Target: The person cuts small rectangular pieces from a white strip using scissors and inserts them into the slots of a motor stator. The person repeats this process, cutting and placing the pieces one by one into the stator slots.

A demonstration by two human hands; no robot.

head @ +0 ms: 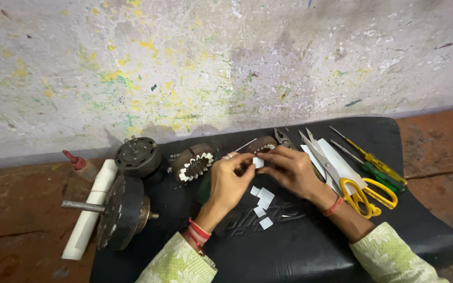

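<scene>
head view: my left hand (230,181) and right hand (289,170) both pinch one white paper slip (258,162), probably folding it, cut slips (262,202) lying just below.

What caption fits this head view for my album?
Both hands fold a small white paper piece over a black mat, scissors alongside.

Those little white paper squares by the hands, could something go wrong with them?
Maybe. The loose white paper squares lie unweighted on the black cushion, so a breeze or a sleeve could scatter them. The small piece pinched between the left hand and right hand could slip. The yellow-handled scissors lie open near the right wrist, which might catch the blades.
</scene>
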